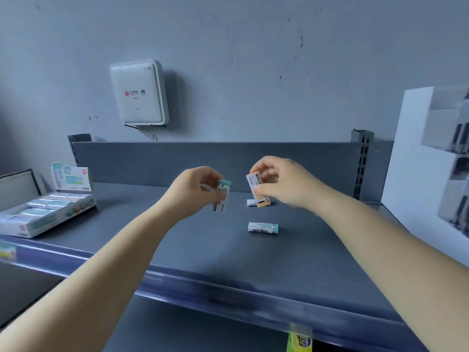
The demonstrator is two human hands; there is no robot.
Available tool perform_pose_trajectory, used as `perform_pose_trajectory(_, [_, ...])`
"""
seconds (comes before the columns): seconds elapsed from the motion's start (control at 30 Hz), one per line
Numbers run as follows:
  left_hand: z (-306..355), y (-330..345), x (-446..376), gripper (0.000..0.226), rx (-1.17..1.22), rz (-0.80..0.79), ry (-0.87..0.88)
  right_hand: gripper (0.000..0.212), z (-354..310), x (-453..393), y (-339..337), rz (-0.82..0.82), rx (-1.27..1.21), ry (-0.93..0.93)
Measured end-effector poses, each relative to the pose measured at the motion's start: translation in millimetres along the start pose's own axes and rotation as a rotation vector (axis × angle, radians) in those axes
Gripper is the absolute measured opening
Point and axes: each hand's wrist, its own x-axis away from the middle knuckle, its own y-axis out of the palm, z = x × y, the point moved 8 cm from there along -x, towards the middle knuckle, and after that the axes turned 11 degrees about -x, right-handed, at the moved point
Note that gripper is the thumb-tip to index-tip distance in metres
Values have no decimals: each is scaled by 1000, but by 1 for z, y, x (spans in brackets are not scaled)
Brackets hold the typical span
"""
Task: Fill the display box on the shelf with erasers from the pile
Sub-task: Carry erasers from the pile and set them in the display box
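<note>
Grey shelf (253, 255): left hand (195, 189) pinches a teal eraser (223, 196), right hand (279, 184) an orange eraser (257, 190); next, probably carrying both to the display box (45, 217).

Hands pinching teal eraser (223, 194) and orange eraser (257, 190), above shelf (228, 250)

The eraser (222, 196) in the left hand (195, 191) is motion-blurred; a small eraser (251, 202) sits half hidden behind the orange one (257, 190); the white rack (416, 153) is cut off at right
</note>
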Motion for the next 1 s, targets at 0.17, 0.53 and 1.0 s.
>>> perform_pose_trajectory(0.17, [-11, -39, 41, 18, 296, 191, -94, 15, -26, 22, 23, 47, -242, -74])
perform_pose_trajectory(0.53, [-91, -105, 130, 24, 413, 451, -228, 18, -29, 31, 131, 140, -664, -97])
perform_pose_trajectory(1.0, [-220, -218, 185, 18, 391, 495, -346, 25, -75, -12, 293, 136, -720, -65])
